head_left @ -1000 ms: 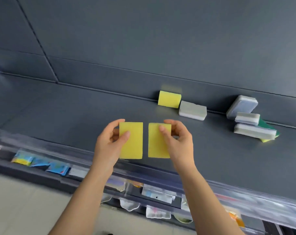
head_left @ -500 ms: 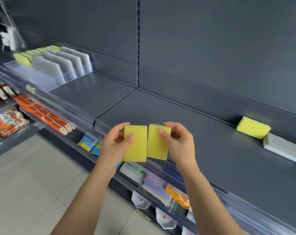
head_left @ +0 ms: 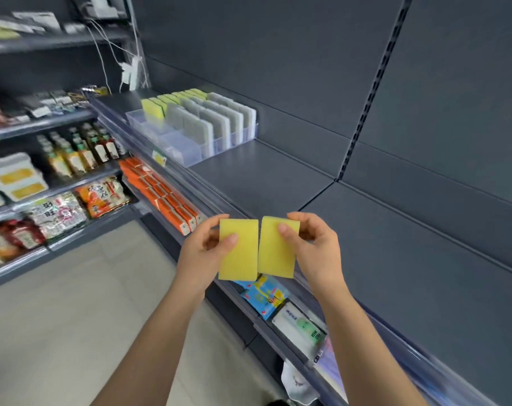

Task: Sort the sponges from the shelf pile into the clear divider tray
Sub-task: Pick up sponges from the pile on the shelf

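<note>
Shelving in dark grey filled most of what I saw: a bare shelf (head_left: 395,259) ran from my right away toward the far left, backed by a panel wall (head_left: 278,54) of the same grey. Below it lay the pale floor (head_left: 73,317), and beyond that stood side shelves (head_left: 44,127) stocked with bottles (head_left: 82,148) and packets. At the far end of the bare shelf sat the clear divider tray (head_left: 184,155), well apart from my hands. Sponges stood upright in its rows, yellow sponges (head_left: 153,108) on the left and grey-white sponges (head_left: 219,124) on the right. Orange packets (head_left: 161,189) lined the lower shelf beneath the tray. My left hand (head_left: 202,250) pinched the left sponge (head_left: 238,250), thumb on its front face and fingers curled behind. My right hand (head_left: 316,247) pinched the right sponge (head_left: 276,249) the same way. Both sponges were plain yellow, held upright in the air over the shelf's front edge with their broad faces toward me. They were side by side, their inner edges meeting toward the bottom as far as I could tell.
</note>
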The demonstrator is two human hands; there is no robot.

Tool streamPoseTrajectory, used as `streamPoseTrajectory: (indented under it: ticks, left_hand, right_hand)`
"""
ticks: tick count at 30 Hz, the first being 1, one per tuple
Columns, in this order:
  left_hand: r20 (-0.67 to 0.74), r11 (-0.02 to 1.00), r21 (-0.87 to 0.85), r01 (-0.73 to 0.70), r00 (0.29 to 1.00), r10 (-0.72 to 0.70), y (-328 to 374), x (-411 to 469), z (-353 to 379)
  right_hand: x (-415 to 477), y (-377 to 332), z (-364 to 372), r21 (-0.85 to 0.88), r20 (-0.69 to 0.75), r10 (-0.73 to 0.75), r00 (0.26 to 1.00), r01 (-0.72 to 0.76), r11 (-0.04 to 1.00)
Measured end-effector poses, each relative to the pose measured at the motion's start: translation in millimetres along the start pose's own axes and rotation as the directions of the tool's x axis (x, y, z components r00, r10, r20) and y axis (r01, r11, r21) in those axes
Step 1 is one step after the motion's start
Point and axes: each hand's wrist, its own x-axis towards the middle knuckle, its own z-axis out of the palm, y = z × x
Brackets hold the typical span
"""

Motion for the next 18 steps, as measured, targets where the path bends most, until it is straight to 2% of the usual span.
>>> streamPoseTrajectory:
  ticks: [18]
  left_hand:
    - [-0.211,1.000,0.022,0.019,0.977,-0.014,8,194,-99]
  right_hand:
    - [189,-7,171,0.084,0.187,-0.029,0.982,0.014,0.996]
